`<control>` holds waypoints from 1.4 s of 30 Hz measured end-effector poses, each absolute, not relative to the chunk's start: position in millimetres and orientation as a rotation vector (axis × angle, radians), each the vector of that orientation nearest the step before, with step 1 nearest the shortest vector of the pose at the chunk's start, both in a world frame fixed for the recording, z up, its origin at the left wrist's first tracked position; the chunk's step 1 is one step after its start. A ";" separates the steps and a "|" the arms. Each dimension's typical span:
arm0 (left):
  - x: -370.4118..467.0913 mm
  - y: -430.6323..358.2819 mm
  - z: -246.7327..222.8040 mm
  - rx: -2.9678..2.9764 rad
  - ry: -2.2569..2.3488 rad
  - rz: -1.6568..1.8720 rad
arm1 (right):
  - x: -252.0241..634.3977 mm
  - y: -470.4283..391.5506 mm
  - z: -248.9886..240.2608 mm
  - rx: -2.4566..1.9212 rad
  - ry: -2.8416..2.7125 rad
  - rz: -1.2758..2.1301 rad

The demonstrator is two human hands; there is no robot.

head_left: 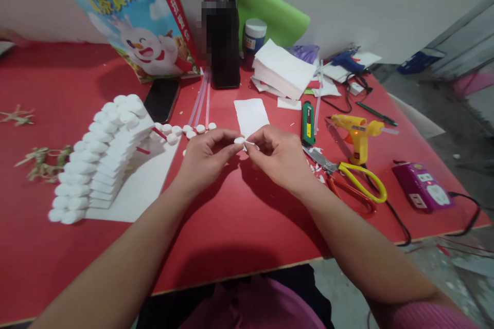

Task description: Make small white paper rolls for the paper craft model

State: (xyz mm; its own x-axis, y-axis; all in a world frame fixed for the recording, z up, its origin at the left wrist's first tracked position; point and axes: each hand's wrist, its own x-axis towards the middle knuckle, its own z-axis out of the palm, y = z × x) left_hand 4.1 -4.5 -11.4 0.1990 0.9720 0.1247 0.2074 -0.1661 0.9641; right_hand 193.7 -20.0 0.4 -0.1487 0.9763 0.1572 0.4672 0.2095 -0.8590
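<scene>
Above the middle of the red table, my left hand [206,157] and my right hand [276,154] meet, fingertips pinched on a small white piece [240,141]. It looks like folded or rolled paper; the fingers partly cover it. Just beyond lies a rectangle of white paper [251,115]. Several small round white pieces [176,130] are scattered near my left hand. Farther left, a curved, stepped model [110,164] of white blocks and round white discs stands on a white sheet [144,185].
Right of my hands lie scissors [357,177], a green cutter [307,123], a yellow glue gun [358,133] with its cord and a purple power socket [424,187]. Behind stand stacked paper [283,69], a jar [254,41] and a printed bag [135,15]. A phone [162,98] lies left.
</scene>
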 end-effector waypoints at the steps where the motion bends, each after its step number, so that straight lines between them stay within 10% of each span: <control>1: 4.4 -4.6 -11.7 1.548 1.144 1.064 | 193.4 -20.6 0.7 -1.343 -1.756 0.831; 13: -4.3 0.9 -17.2 1.535 1.034 1.120 | 193.9 -23.9 3.8 -1.217 -1.882 0.706; 27: -11.3 6.8 -23.4 1.287 0.843 1.071 | 199.3 -8.0 9.8 -0.966 -0.955 2.085; 42: -10.1 4.3 -22.6 1.294 0.861 1.152 | 200.2 -8.1 3.1 -0.743 -0.782 2.260</control>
State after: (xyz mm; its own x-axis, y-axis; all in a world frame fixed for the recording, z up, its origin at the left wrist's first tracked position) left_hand -10.1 4.3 -22.6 0.2505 0.9601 0.1245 -0.1526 -0.0879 0.9844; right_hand 200.2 -8.1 3.1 -0.6448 0.7041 -0.2973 -0.3700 -0.6280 -0.6846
